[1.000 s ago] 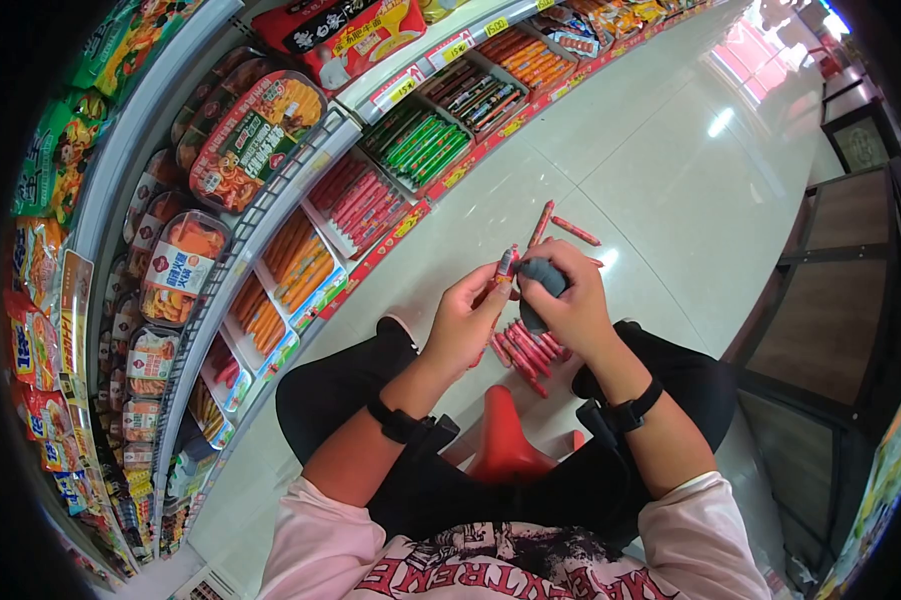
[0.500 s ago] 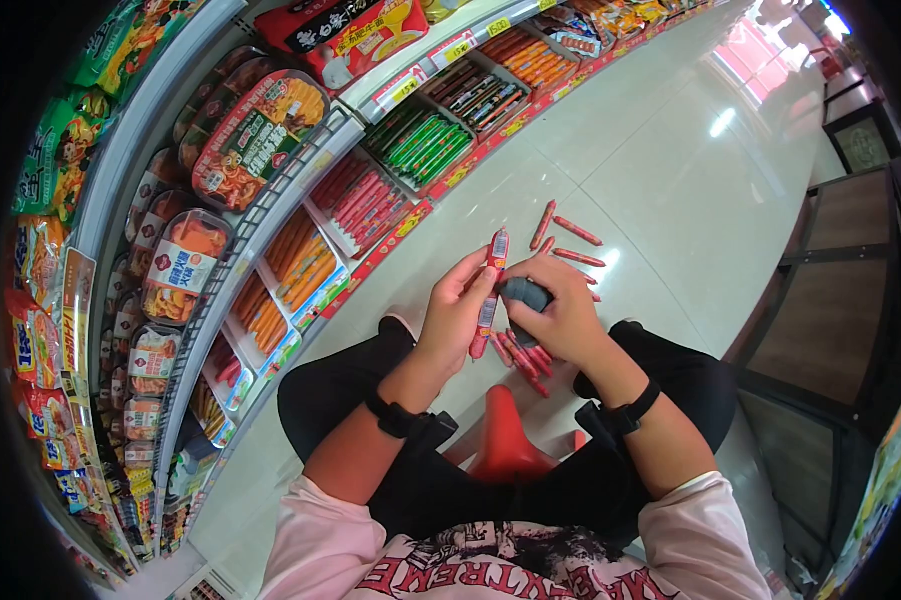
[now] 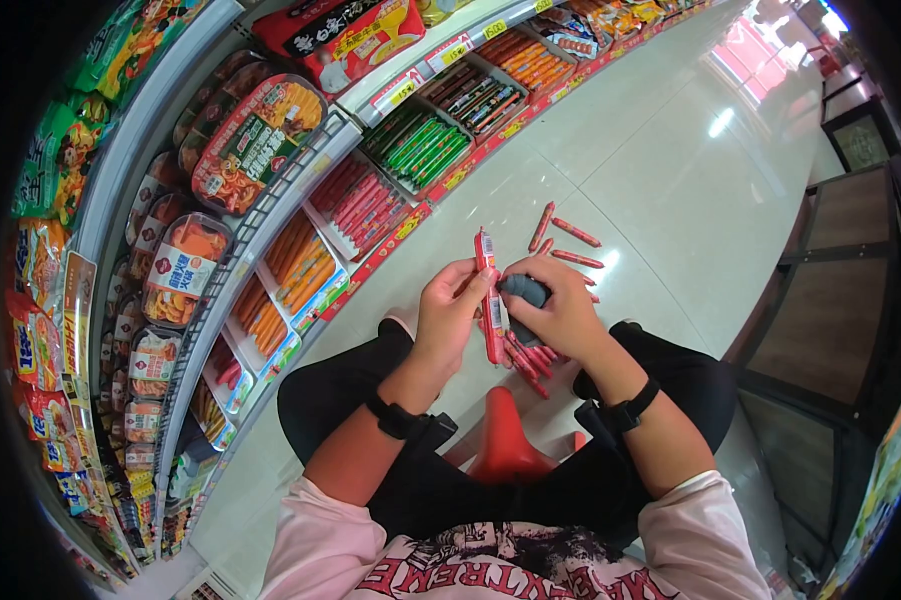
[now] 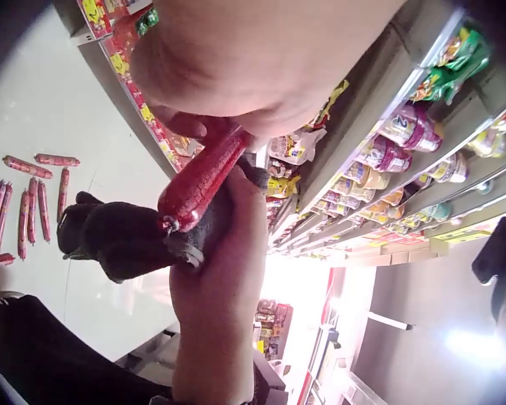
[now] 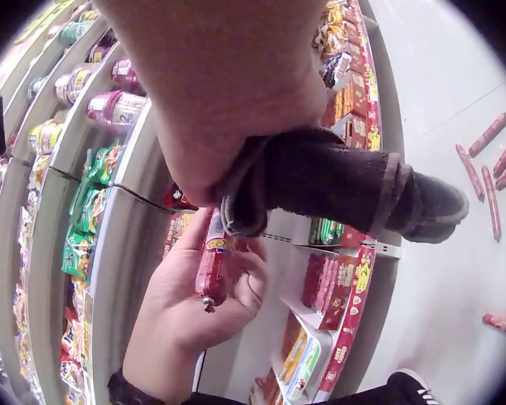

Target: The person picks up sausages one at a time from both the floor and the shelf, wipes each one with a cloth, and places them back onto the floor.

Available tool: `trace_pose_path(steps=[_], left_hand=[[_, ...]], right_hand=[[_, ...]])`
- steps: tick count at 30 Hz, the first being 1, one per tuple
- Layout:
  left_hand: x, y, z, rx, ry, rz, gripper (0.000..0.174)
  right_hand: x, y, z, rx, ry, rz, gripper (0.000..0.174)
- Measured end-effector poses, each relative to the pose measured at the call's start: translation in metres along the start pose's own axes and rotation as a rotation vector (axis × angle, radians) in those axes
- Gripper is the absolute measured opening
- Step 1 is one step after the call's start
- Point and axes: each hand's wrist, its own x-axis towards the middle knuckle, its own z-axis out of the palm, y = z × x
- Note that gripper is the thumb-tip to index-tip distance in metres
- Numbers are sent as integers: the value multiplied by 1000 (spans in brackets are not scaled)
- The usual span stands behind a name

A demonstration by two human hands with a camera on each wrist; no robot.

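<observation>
My left hand [image 3: 450,310] grips a red-wrapped sausage [image 3: 491,330] around its middle, its two ends sticking out past the fingers. A bunched dark grey cloth [image 3: 527,292] is held in my right hand [image 3: 565,305], close beside the sausage. In the left wrist view the near end of the sausage [image 4: 194,190] overlaps the cloth [image 4: 122,240]. From the right wrist, the cloth [image 5: 337,181] hangs out sideways in a thick fold, and the sausage [image 5: 211,270] lies across the fingers of my left hand [image 5: 173,304].
A pile of red sausages [image 3: 532,368] lies on the floor under my hands, with several more loose sausages [image 3: 577,232] beyond. Store shelves with boxed sausages [image 3: 362,212] and packaged food curve along the left. A red stool [image 3: 505,440] shows between my legs. Dark cabinets [image 3: 815,310] stand at right.
The sausage, largely covered by both hands at first, now shows along most of its length and has turned and tilted leftward. The right hand with the cloth has shifted slightly left.
</observation>
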Motion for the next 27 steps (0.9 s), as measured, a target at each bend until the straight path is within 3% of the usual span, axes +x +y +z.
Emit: trace_pose_path(steps=[6,8,14,23,27], left_hand=[[-1,0,5,39,10,119,26],[-1,1,-1,37,-17,57,27],[-3,5,-3,47,-19,27,29],[-5,5,-1,-18,-75,53,32],[-6,9,-3,-2,-79,15,30]], right_hand=[[-3,-6,0,-32,-110,119,25],[-4,-14,-3,-58,-211,201,30],[-5,-14,4,-20,-272,31,27],[-7,-8,5,86,-284,10,20],[-7,-14,5,127,-175,45,20]])
